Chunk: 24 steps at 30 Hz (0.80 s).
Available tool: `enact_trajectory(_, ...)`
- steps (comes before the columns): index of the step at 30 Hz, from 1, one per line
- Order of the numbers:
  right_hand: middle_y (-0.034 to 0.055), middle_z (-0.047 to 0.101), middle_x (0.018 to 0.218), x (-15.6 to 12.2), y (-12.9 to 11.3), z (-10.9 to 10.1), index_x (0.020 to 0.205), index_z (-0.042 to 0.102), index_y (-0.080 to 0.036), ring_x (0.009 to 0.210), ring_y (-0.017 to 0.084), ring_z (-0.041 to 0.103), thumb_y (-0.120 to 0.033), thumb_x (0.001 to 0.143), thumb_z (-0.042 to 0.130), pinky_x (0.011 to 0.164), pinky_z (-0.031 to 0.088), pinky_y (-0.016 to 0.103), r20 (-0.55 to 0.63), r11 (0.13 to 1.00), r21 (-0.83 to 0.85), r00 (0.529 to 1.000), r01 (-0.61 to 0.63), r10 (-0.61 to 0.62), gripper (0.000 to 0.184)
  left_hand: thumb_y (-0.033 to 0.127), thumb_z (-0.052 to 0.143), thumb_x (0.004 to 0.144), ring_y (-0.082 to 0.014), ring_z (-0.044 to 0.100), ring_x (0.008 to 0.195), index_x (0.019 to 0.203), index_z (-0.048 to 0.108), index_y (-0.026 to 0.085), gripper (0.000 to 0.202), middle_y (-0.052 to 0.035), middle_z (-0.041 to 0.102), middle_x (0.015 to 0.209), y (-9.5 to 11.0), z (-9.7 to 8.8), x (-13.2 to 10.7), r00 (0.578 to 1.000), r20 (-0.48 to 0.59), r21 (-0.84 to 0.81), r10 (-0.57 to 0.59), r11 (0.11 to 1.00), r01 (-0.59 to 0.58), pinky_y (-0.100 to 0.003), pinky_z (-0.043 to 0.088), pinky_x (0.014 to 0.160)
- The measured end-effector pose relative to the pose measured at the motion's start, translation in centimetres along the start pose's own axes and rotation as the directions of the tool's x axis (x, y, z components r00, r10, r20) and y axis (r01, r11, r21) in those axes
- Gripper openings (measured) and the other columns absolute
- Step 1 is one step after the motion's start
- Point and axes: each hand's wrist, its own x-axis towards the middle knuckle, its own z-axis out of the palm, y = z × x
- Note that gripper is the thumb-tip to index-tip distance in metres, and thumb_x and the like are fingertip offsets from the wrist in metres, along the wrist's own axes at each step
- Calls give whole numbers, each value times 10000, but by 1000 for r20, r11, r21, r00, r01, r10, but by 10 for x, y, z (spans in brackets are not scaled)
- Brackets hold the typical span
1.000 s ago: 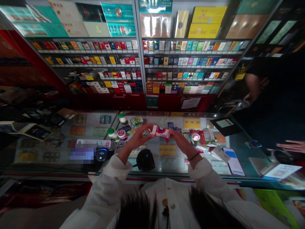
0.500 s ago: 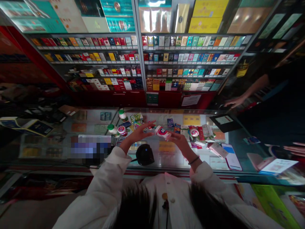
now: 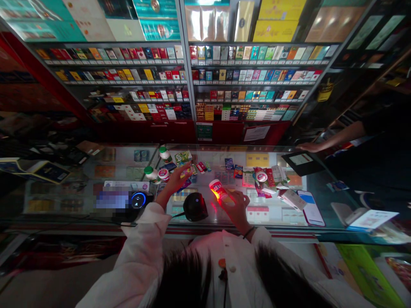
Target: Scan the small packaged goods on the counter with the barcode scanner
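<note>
My right hand point(image 3: 236, 207) is closed around a small white and pink bottle point(image 3: 218, 190), tilted, to the right of a black tabletop barcode scanner point(image 3: 194, 207). Red light from the scanner falls on the bottle's side. My left hand point(image 3: 176, 177) is open, fingers stretched over small colourful packets point(image 3: 183, 158) left of the middle; whether it touches any I cannot tell. Close by it stand a green-lidded white bottle point(image 3: 165, 154) and a pink and white tub point(image 3: 163, 174). A small red pack point(image 3: 201, 167) lies on the glass counter point(image 3: 224, 218) beyond the scanner.
On the right are a heap of snack packets point(image 3: 272, 175), a phone point(image 3: 310, 208), a black pad point(image 3: 303, 164) and a stand with a card point(image 3: 372, 222). Another person's hand point(image 3: 308, 147) is beside the pad. Cigarette shelves point(image 3: 189, 77) rise behind the counter.
My right hand has brought the bottle down towards the scanner, and red light now shines on it. My left hand has moved left, away from the bottle. The other person's hand has shifted near the pad.
</note>
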Motion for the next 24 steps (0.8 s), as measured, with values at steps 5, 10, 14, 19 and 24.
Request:
enact_trajectory(5,53,776,1078,0,-6,-1,1257,729,-326,1078,276,580,-449,867,723,1026,248,464,6,1000,6,1000,4,-4,409,577,545,961,-294,584,1360,1493,534,192,657,-149,660,1411,-3,1,0,1000,-6,21,0,1000,0,-508,416,1178)
enact_trajectory(10,69,770,1063,3,-6,0,1250,740,-299,1081,280,585,-472,868,711,1027,238,463,12,998,34,999,-44,43,420,568,545,963,-290,574,1373,1472,559,203,626,-139,619,1470,-3,1,0,1000,-9,5,-2,1000,2,-502,418,1180)
enact_trajectory(14,80,763,1073,11,5,-2,1240,743,-277,1064,282,589,-499,895,636,1035,224,475,-30,994,7,994,-106,107,424,568,541,965,-295,554,1396,1490,539,203,639,-139,598,1494,-4,2,1,1000,0,23,-9,1000,8,-516,409,1186)
enact_trajectory(19,88,758,1042,40,42,-22,1256,728,-248,1058,289,582,-518,902,587,1012,240,461,-211,972,-166,969,-166,130,468,570,548,960,-294,558,1392,1486,542,221,632,-128,603,1491,-4,2,3,1000,6,41,-3,999,2,-513,416,1181)
enact_trajectory(24,117,749,1079,73,93,-50,1293,698,-227,1143,337,527,-478,925,552,1026,201,521,-242,881,-458,970,-117,3,469,581,540,958,-297,557,1391,1491,536,215,647,-131,595,1499,-7,4,5,1000,13,60,-6,998,6,-517,407,1188)
